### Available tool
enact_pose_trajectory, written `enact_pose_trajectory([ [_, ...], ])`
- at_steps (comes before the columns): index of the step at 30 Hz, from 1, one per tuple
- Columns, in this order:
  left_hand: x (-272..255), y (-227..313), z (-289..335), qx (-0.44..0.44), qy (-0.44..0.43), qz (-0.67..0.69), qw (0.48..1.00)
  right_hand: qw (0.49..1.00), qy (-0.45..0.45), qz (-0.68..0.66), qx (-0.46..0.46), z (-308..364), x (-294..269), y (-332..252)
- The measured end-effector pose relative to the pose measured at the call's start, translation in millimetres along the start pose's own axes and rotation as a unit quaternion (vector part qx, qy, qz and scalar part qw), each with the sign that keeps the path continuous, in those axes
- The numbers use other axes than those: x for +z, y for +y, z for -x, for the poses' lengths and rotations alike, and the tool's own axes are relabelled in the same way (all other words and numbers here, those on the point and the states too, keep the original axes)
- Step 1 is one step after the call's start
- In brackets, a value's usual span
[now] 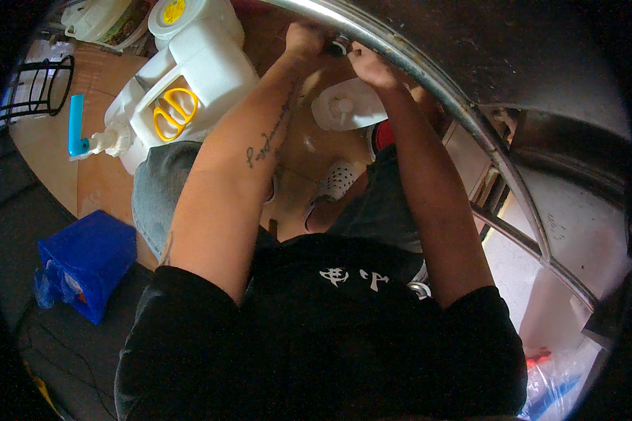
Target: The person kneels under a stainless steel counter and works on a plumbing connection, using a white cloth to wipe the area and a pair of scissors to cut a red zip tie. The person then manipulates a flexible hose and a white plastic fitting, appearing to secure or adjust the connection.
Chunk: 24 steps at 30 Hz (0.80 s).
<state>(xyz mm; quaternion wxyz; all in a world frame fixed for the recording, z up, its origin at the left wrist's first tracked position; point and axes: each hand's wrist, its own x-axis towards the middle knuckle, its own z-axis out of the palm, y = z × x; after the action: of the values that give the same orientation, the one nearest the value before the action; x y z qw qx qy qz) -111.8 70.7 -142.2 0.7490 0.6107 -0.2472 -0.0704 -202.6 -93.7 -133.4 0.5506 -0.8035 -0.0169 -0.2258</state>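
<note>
Both my arms stretch forward beneath a curved metal rail, into a dim space. My left hand [306,41] is closed near the rail, its fingertips lost in shadow. Just across from it, my right hand [373,68] is closed too, thumb and fingers bent together. Between the two hands shows a small round part with a pale rim [340,46]; what it belongs to is too dark to make out. Below the hands stands a translucent white plastic container [351,105] with a round cap. Beside my right forearm is a can with a red rim [382,135].
The metal rail [428,74] curves close over my right hand. On the left stands a large white jug [214,59] with a blue-spouted pump [79,130] and orange scissors handles [175,114] at its grip. A blue box [91,256] lies nearer, at left.
</note>
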Motion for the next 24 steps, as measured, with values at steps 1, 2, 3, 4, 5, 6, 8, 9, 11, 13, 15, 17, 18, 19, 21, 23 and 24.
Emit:
enact_pose_trajectory([
  [1,-2,1,-5,0.081,-0.015,-0.085,0.993,1.000,0.003,-0.002,0.005,1,1,-2],
  [2,-3,1,-10,0.095,-0.035,-0.170,0.980,1.000,0.005,-0.002,0.010,1,2,-2],
  [3,-4,2,-15,0.112,-0.053,-0.252,0.960,1.000,0.009,-0.004,0.014,2,5,-3],
  [4,-5,3,-19,0.114,-0.066,-0.301,0.944,1.000,0.011,-0.010,0.017,4,7,-2],
  [5,-6,3,-21,0.107,-0.077,-0.320,0.938,1.000,0.013,-0.017,0.021,5,9,-2],
  [6,-6,4,-23,0.094,-0.084,-0.319,0.939,0.999,0.014,-0.030,0.029,7,12,-1],
  [8,-7,6,-23,0.076,-0.095,-0.312,0.942,0.997,0.018,-0.058,0.040,9,16,0],
  [9,-8,9,-22,0.072,-0.100,-0.314,0.941,0.994,0.019,-0.095,0.051,8,17,0],
  [11,-8,18,-22,0.069,-0.113,-0.326,0.936,0.976,0.021,-0.203,0.078,9,17,-2],
  [13,-3,32,-24,0.057,-0.123,-0.324,0.936,0.705,-0.110,-0.687,0.138,9,16,-4],
  [15,9,47,-19,-0.054,-0.075,-0.093,0.991,0.783,-0.076,-0.601,0.142,12,17,-6],
  [17,22,62,-12,-0.054,-0.025,-0.024,0.998,0.943,0.028,-0.316,0.099,16,19,-7],
  [18,25,67,-11,0.010,-0.044,-0.146,0.988,0.973,0.036,-0.211,0.087,17,22,-7],
  [19,26,71,-8,0.011,-0.037,-0.218,0.975,0.991,0.044,-0.103,0.074,19,24,-7],
  [21,26,71,-1,0.013,-0.022,-0.355,0.935,0.990,0.057,0.118,0.046,21,29,-6],
  [23,22,65,0,0.000,0.007,-0.347,0.938,0.948,0.036,0.317,-0.001,19,32,-7],
  [24,19,60,1,-0.007,0.022,-0.345,0.938,0.914,0.009,0.404,-0.032,18,32,-9],
])
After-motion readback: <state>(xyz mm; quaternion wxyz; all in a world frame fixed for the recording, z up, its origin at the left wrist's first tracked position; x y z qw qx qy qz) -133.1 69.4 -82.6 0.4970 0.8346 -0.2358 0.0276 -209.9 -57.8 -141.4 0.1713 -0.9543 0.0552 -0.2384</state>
